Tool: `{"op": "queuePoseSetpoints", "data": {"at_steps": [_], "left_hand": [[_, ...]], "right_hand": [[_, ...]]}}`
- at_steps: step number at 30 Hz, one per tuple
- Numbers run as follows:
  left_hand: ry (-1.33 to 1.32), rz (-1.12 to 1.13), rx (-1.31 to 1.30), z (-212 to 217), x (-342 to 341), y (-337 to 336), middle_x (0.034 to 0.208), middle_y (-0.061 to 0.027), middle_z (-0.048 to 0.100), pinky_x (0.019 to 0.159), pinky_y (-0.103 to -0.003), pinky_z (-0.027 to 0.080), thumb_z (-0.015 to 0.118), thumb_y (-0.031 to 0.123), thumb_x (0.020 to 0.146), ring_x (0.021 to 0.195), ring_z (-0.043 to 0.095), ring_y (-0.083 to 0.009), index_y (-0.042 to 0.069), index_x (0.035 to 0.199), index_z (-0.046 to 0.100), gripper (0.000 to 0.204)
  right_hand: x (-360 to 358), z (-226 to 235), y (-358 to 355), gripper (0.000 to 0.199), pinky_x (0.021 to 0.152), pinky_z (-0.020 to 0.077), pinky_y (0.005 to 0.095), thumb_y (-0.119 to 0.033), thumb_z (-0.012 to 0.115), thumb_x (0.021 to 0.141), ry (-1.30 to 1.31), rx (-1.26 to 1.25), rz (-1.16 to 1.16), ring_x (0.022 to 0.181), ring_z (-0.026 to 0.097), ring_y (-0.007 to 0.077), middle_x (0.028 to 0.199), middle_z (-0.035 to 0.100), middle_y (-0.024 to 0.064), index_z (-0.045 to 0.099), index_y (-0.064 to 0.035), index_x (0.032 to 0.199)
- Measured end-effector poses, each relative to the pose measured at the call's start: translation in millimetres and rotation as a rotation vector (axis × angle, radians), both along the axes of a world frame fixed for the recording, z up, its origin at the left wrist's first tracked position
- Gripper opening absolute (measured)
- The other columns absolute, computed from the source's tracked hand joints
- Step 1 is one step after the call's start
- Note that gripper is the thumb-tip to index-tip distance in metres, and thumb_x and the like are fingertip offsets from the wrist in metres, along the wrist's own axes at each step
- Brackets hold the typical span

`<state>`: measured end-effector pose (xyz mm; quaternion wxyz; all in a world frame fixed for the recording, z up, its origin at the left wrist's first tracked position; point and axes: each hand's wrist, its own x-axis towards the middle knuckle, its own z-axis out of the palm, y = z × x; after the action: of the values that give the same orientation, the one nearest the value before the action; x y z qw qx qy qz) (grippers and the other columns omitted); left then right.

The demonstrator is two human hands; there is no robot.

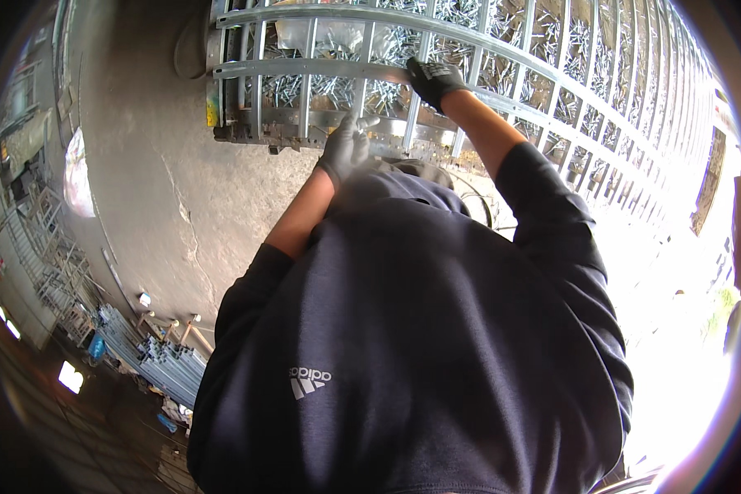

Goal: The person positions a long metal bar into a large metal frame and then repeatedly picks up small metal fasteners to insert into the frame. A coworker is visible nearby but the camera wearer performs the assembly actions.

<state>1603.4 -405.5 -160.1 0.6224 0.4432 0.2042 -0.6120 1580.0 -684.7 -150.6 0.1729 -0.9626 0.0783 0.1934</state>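
A long galvanized metal grating is laid across the concrete floor – one crossbar is gripped by the gloved right hand, fingers wrapped on it. The gloved left hand is held at its near edge – fingers seemingly curled, hard to tell.

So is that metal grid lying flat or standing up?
Lying flat, it seems: the metal grid spreads out over the concrete floor, the right hand gripping a bar and the left hand at its near edge.
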Motion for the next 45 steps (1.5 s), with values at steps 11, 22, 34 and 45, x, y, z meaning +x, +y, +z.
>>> {"op": "queuePoseSetpoints", "data": {"at_steps": [11,22,34,45], "left_hand": [[0.075,-0.042,-0.183,29,40,-6,0.109,-0.0164,0.070,0.093,-0.034,0.050,0.035,0.068,0.101,0.101,0.065,-0.0227,-0.001,0.126,0.060,0.077],[0.129,-0.155,-0.119,24,66,7,0.051,0.0035,0.040,0.038,-0.026,0.027,0.062,0.030,0.098,0.036,0.033,-0.0086,0.015,0.086,0.058,0.020],[-1.140,-0.797,0.028,-74,42,70,0.086,-0.0134,0.069,0.073,-0.039,0.051,0.055,0.045,0.102,0.080,0.067,-0.0260,0.006,0.107,0.069,0.041],[-0.772,-1.056,0.152,-96,26,47,0.119,-0.0262,0.065,0.099,-0.048,0.048,0.059,0.051,0.095,0.115,0.062,-0.0415,0.002,0.118,0.063,0.054]], "right_hand": [[-46,25,143,0.016,0.087,0.0495,0.0388,-0.021,0.067,0.091,-0.399,0.729,-0.414,0.102,0.063,0.0309,0.106,0.068,0.0131,0.074,-0.0095,0.099],[-22,19,133,0.019,0.079,0.0503,0.0399,-0.005,0.057,0.090,-0.038,0.567,-0.278,0.091,0.060,0.0273,0.100,0.062,0.0090,0.066,-0.0082,0.106],[37,-70,74,0.039,0.086,0.0512,0.0446,-0.040,0.041,0.104,-0.234,0.217,-0.163,0.102,0.065,0.0393,0.108,0.069,0.0183,0.065,-0.0115,0.114],[40,-99,57,0.028,0.089,0.0450,0.0407,-0.026,0.037,0.104,-0.004,0.033,0.128,0.092,0.056,0.0362,0.100,0.057,0.0185,0.058,-0.0087,0.099]]}}
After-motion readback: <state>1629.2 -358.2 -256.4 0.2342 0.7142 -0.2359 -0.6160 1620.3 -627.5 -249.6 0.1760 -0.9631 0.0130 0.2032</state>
